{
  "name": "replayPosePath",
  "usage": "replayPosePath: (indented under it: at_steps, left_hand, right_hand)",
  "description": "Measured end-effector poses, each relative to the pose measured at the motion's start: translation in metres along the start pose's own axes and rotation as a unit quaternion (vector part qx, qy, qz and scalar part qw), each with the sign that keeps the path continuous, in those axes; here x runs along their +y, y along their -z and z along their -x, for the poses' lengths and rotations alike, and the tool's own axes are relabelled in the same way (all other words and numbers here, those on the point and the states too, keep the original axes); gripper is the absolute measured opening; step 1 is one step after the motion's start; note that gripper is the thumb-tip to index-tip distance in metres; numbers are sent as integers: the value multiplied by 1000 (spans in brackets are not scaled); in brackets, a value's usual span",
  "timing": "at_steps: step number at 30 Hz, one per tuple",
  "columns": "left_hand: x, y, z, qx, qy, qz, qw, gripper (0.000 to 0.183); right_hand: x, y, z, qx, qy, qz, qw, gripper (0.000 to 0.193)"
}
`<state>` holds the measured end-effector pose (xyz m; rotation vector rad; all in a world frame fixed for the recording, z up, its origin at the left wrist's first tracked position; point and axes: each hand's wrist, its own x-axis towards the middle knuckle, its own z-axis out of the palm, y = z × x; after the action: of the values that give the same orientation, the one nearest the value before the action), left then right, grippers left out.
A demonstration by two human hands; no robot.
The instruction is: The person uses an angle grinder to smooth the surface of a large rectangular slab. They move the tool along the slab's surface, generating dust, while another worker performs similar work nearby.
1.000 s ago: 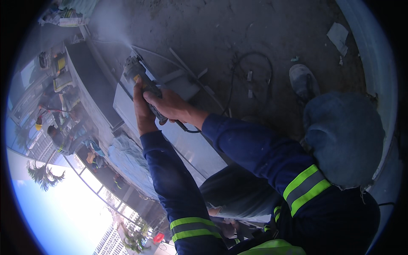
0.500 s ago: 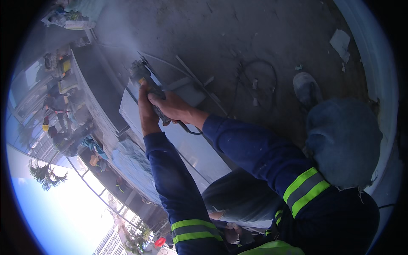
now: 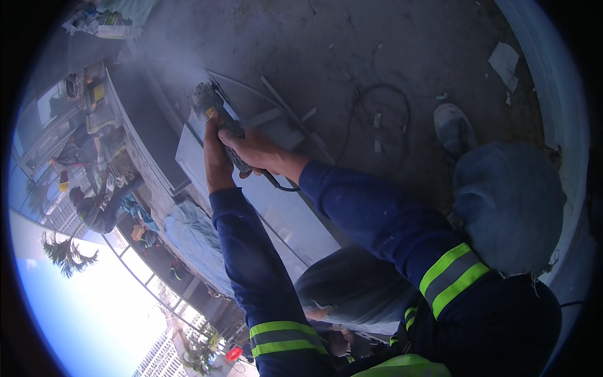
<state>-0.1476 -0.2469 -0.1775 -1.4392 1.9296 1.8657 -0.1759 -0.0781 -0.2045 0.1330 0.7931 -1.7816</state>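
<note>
Dusty floor (image 3: 326,44) spreads beyond the grinder (image 3: 205,98); my left hand (image 3: 214,146) wraps its fingers around the grinder's front, my right hand (image 3: 256,149) curls its around the rear.

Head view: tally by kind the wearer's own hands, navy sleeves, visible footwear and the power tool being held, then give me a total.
Left hand and right hand: 2
Navy sleeves: 2
Shoe: 1
Power tool: 1
Total: 6
</note>
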Motion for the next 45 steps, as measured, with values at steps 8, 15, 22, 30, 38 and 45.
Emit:
replayPosePath:
  at_steps: [8,15,22,30,38,45]
  left_hand:
    - [-13,7,6,5,-7,-14,1000,73]
    - [-11,-8,27,24,-29,-39,999,74]
    - [-10,-11,36,7,-15,-31,999,75]
    - [-12,-29,60,53,-45,-41,997,60]
    - [-14,-36,67,60,-50,-41,996,62]
    - [-12,-17,34,52,-23,-20,998,62]
  right_hand:
    - [9,0,14,18,4,35,999,65]
    - [9,2,28,11,14,35,999,64]
    - [12,3,34,5,11,33,999,66]
    - [17,1,45,12,10,37,999,56]
    - [19,3,50,14,8,43,999,56]
    - [12,2,30,-3,10,14,1000,59]
